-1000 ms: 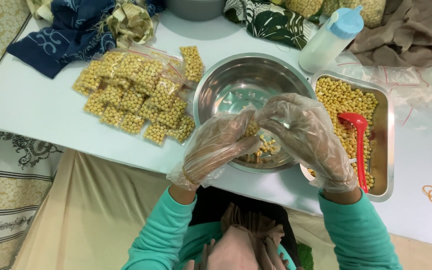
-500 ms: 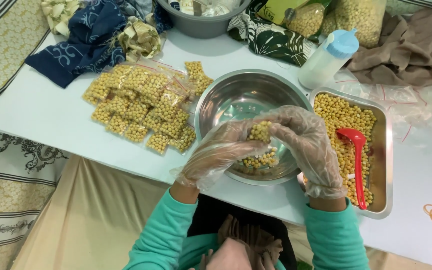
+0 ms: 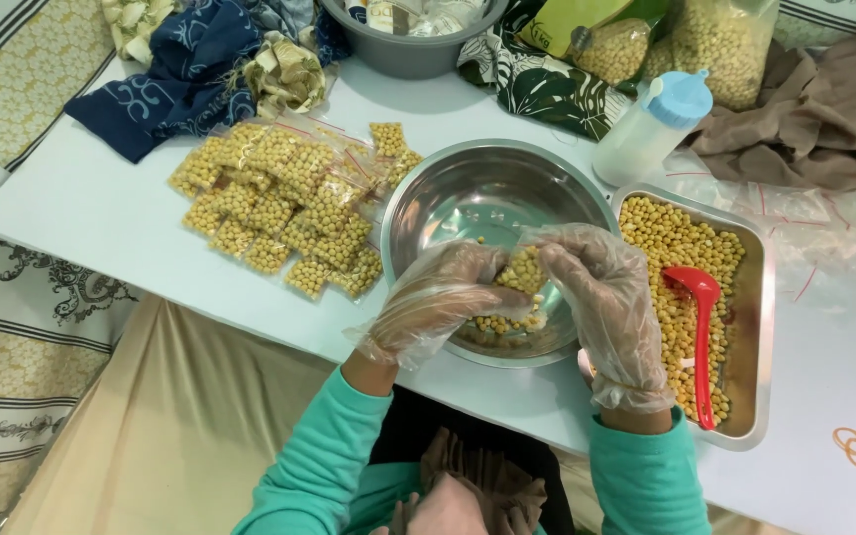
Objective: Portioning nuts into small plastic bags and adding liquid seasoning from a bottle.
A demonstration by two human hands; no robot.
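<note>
My left hand (image 3: 438, 300) and my right hand (image 3: 601, 297), both in clear plastic gloves, meet over a steel bowl (image 3: 448, 203). Together they pinch a small clear bag of yellow beans (image 3: 522, 269) held just above the bowl's near side. A few loose beans (image 3: 507, 322) lie in the bowl under the bag. To the right stands a steel tray (image 3: 757, 297) full of the same beans, with a red scoop (image 3: 700, 332) lying in it.
A pile of filled small bean bags (image 3: 284, 208) lies left of the bowl. A white squeeze bottle with a blue cap (image 3: 651, 124), a grey basin (image 3: 403, 50), cloths, larger bean bags (image 3: 720, 40) and rubber bands (image 3: 854, 446) surround the white table (image 3: 81, 218).
The hands have come closer together and gripped the small bag more tightly over the bowl. The view has shifted a little, showing more of the table's far side.
</note>
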